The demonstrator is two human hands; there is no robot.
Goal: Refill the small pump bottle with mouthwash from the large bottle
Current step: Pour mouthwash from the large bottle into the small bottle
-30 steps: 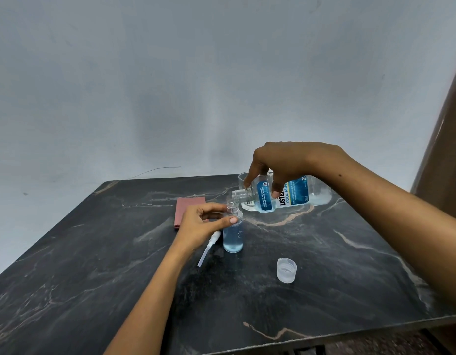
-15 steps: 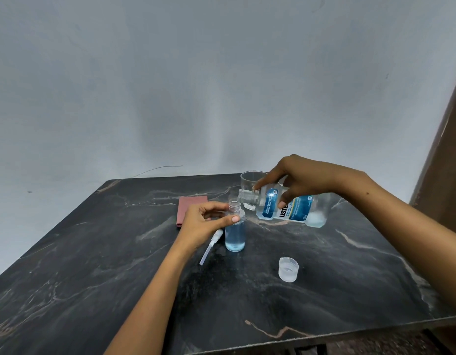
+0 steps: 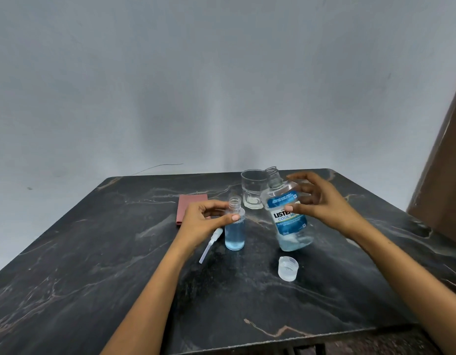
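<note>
The small clear bottle stands open-necked on the dark marble table, about two thirds full of blue liquid. My left hand pinches its shoulder between thumb and fingers. To its right the large mouthwash bottle stands uncapped on the table, leaning slightly, with a little blue liquid at the bottom. My right hand holds it loosely, thumb on the blue label and fingers curled behind. The pump head with its tube lies on the table under my left hand.
The large bottle's clear cap lies in front of it. An empty drinking glass stands behind the two bottles. A folded reddish cloth lies at the back left. A brown panel rises at the right edge.
My right hand has swung the large bottle from a near-horizontal pouring tilt over the small bottle to nearly upright and set its base on the table. My left hand stayed on the small bottle.
</note>
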